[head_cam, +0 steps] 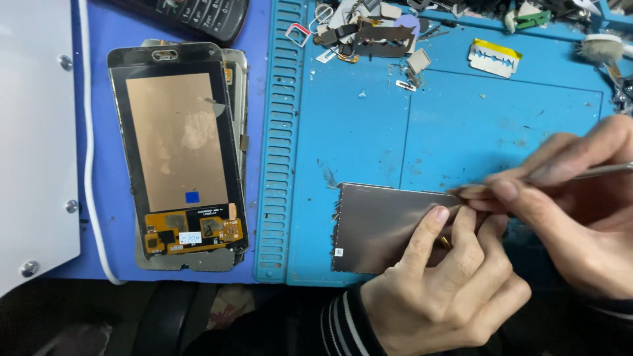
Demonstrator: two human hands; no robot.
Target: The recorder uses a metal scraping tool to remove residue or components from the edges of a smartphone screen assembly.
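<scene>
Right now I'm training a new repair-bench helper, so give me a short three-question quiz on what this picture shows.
1. True or false: the left hand presses its fingertips on the grey metal panel.
2. Multiple choice: the thin metal tool in the right hand points toward A) the razor blade, B) the panel's upper edge, C) the white cable.
3. Short answer: where does the phone screen assembly with the copper-coloured back lie, relative to the blue ridged mat?

Key
1. True.
2. B.
3. To the mat's left, off it, resting on another part.
</scene>
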